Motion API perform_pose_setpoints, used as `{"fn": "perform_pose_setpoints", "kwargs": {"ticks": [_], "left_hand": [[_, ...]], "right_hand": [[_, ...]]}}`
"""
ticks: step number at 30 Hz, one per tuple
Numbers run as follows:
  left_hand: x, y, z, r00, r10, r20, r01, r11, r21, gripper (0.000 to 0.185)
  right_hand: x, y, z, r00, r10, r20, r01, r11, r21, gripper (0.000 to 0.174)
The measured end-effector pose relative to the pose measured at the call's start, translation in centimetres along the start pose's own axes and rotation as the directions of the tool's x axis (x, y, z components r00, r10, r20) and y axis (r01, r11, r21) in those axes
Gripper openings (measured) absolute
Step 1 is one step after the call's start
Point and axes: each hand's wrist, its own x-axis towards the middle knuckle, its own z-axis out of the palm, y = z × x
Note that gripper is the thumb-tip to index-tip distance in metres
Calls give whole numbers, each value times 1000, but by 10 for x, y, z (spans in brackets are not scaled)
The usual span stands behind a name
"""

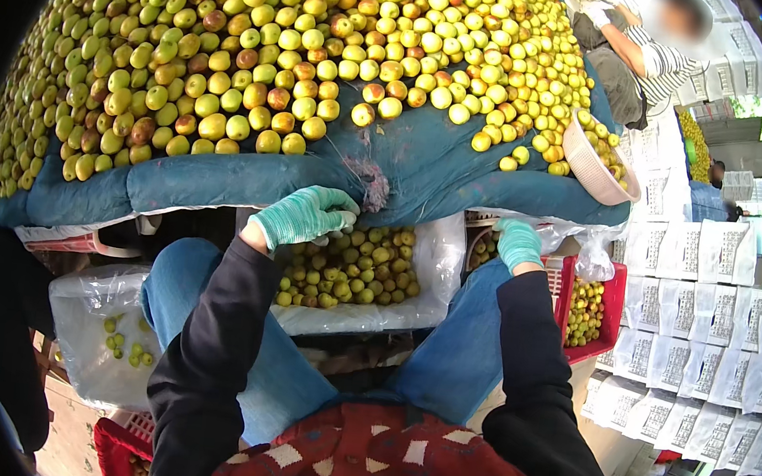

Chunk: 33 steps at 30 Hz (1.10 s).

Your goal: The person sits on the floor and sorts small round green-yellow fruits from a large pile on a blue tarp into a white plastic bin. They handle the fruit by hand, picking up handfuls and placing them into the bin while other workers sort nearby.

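Note:
Many green, yellow and reddish jujube-like fruits (262,41) lie spread over a blue padded cloth (404,144). My left hand (307,216), in a green knit glove, is at the cloth's front edge, over the left side of a plastic-lined box of fruit (358,263); its fingers are curled, and what they may hold is hidden. My right hand (517,243), gloved alike, reaches down under the edge beside another container of fruit (483,250); its fingertips are partly hidden. Between my hands, a frayed purple patch (376,186) shows on the cloth.
A pink basket (594,169) of fruit tilts at the cloth's right corner. Red crates stand at right (611,315) and lower left (109,449). A lined box with few fruits (77,319) is left of my knee. Another person (652,64) sits upper right, near stacked white packages (691,302).

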Motion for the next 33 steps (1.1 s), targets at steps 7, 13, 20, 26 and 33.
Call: {"fn": "perform_pose_setpoints", "kwargs": {"ticks": [7, 13, 20, 26, 33], "left_hand": [[-12, -5, -6, 999, -32, -28, 31, 999, -11, 35], [-2, 3, 0, 972, 190, 137, -136, 935, -329, 41], [0, -1, -5, 975, 211, 70, -180, 933, -310, 42], [-1, -1, 4, 979, 200, 41, -174, 923, -344, 41], [-4, -5, 10, 946, 317, -71, -317, 851, -418, 35]], "right_hand": [[1, -23, -100, 948, -281, 152, 140, 792, 594, 62], [158, -20, -93, 931, 228, -286, -75, 885, 459, 88], [115, -162, -94, 924, 15, -383, 45, 988, 149, 92], [60, -190, -49, 571, -499, -651, 617, 784, -60, 79], [104, -134, -124, 615, -247, -749, 705, 598, 382, 40]]}}
